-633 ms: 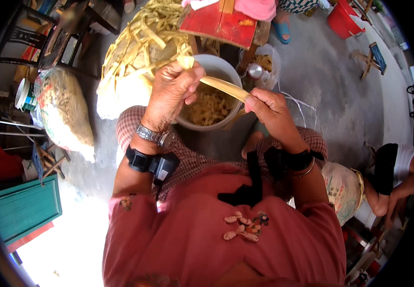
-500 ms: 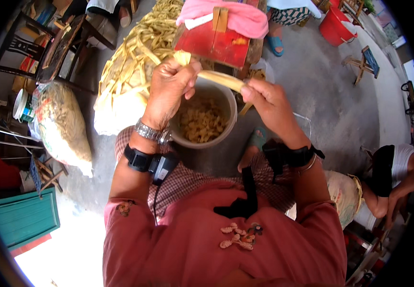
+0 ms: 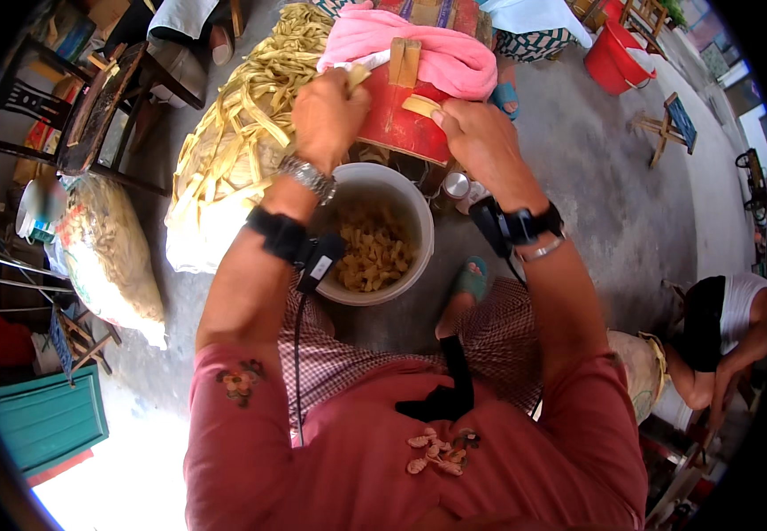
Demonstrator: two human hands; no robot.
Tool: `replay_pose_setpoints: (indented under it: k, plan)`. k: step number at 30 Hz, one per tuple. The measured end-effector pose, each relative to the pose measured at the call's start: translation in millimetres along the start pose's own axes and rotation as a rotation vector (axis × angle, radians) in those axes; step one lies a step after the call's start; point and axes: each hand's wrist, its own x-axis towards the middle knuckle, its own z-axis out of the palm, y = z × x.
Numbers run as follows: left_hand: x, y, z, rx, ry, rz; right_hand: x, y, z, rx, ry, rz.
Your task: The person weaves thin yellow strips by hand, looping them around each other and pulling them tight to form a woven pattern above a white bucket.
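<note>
The right hand (image 3: pixel 481 142) has its fingertips pinched on one pale yellow strip piece (image 3: pixel 421 105), held just in front of one small wooden block (image 3: pixel 404 60) that stands upright on one red stool (image 3: pixel 401 128). The left hand (image 3: pixel 328 115) is curled shut around a second pale piece (image 3: pixel 358 77) that pokes out above its knuckles, just left of the block. Draped over the far side of the stool, beyond both sets of fingers, lies one pink cloth (image 3: pixel 419 44).

Below the fingers, towards the person, stands one white bucket (image 3: pixel 423 226) partly filled with cut yellow chunks (image 3: pixel 374 252); their number cannot be told. Left of the left hand's fingers lies one big heap of long yellow strips (image 3: pixel 242 115), too many to count, resting on a pale sack. Further left is one filled clear bag (image 3: pixel 104 252). Far to the right of the fingers stand one red bucket (image 3: pixel 618 62) and one little wooden stool (image 3: pixel 666 124). Another person (image 3: pixel 724 332) crouches at the lower right
</note>
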Motion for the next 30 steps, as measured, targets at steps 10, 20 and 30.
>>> replay_pose_setpoints:
  k: [10, 20, 30]
  plan:
    - [-115, -5, -59, -0.579, -0.518, -0.383, -76, -77, -33, 0.425, 0.04, -0.231]
    - [-187, 37, -77, -1.432, -0.765, -0.794, -162, -125, -1, 0.783, -0.19, -0.439]
    - [-198, 29, -83, -1.452, -0.554, -0.765, -181, -111, -14, 1.542, -0.23, 0.266]
